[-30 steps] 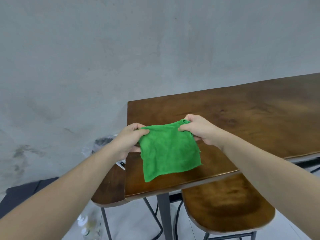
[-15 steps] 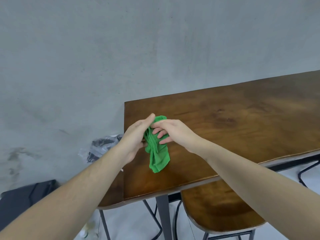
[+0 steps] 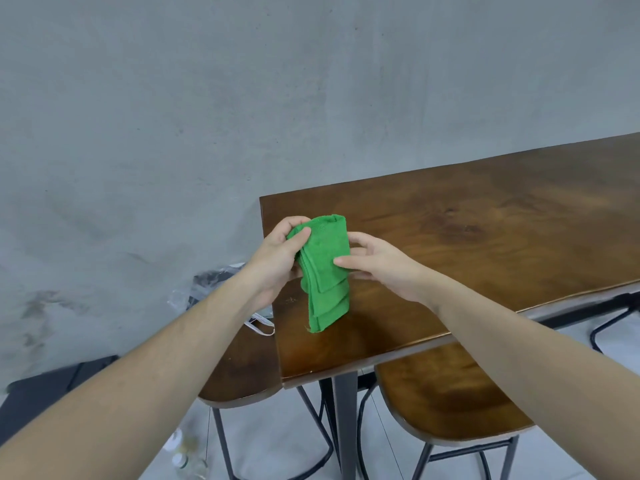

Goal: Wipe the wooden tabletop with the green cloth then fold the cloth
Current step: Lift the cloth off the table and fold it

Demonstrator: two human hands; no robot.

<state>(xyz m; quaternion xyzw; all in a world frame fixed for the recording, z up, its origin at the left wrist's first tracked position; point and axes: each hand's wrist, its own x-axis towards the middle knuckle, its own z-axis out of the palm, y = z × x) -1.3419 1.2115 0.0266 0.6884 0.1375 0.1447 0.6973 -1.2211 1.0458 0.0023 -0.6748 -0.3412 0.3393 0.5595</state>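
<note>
The left hand [image 3: 280,251] pinched the green cloth [image 3: 325,271], folded into a narrow hanging strip above the table [image 3: 485,244]; the right hand [image 3: 377,265] gripped its edge. Final folding remained.

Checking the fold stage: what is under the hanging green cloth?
Below the green cloth, held up by the left hand and right hand, lies bare wooden tabletop. The patch right behind its lower end is covered; contact cannot be told.

green cloth [image 3: 326,268], folded narrow, hanging upright above wooden tabletop [image 3: 485,244]
</note>
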